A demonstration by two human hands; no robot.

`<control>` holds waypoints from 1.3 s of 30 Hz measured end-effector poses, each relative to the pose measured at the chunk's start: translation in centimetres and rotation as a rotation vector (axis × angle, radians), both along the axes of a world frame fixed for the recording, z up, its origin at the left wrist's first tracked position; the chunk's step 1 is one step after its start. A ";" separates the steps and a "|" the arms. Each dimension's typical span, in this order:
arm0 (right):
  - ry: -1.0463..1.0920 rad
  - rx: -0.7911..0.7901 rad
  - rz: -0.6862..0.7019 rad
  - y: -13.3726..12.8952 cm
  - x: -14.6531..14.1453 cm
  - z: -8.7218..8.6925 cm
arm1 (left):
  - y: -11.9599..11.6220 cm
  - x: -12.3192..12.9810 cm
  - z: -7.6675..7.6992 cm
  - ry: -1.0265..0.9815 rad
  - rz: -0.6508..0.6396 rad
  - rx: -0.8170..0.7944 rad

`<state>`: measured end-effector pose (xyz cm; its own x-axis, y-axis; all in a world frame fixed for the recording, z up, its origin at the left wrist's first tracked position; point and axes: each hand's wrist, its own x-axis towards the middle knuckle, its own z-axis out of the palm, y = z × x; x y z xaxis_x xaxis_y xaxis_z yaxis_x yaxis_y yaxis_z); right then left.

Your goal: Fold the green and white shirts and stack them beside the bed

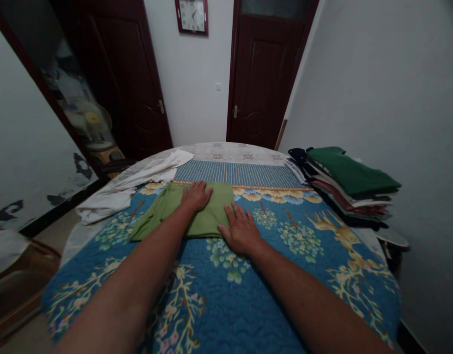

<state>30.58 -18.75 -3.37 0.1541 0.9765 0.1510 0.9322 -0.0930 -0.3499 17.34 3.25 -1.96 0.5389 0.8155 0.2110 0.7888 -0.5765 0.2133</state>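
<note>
A light green garment (211, 221), partly folded, lies flat on the blue flowered cloth (233, 309) over the table. My left hand (196, 196) rests palm down on the garment near its far edge, fingers stretched forward. At its right edge lies my right hand (243, 230), fingers spread, the fingertips touching the green fabric or just beside it. Neither hand grips anything. The garment's left part narrows into layered folds, and my left forearm hides some of it.
To the right stands a stack of folded clothes (353, 179) with a dark green one on top. A white cloth (137, 184) is draped over the table's left side. Further left is a wooden chair (23, 280). Walls and two dark doors lie beyond the table.
</note>
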 end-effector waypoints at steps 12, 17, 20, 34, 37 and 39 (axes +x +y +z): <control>0.001 0.009 -0.043 0.9 0.2 -0.3 | -9.9 -8.3 -0.6 0.113 -0.365 0.095; 0.047 0.062 -0.076 1.0 0.7 -0.2 | -11.6 -10.7 -0.3 0.137 -0.275 0.084; 0.165 0.133 -0.114 1.2 1.5 0.3 | -11.0 -11.3 -0.1 0.082 -0.284 0.113; 0.985 -0.008 -0.301 4.5 3.3 2.0 | -9.6 -12.5 0.2 -0.183 -0.436 0.114; 1.092 0.000 -0.265 5.5 2.3 2.3 | -9.7 -12.7 0.3 -0.216 -0.449 0.110; 1.149 0.020 -0.237 6.0 1.3 2.4 | -9.6 -12.8 0.3 -0.228 -0.454 0.109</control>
<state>31.87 -12.70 -0.95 0.3874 0.9041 -0.1807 0.0272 -0.2071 -0.9780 4.49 -6.39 -1.71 0.7638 0.4770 0.4348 0.3944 -0.8782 0.2705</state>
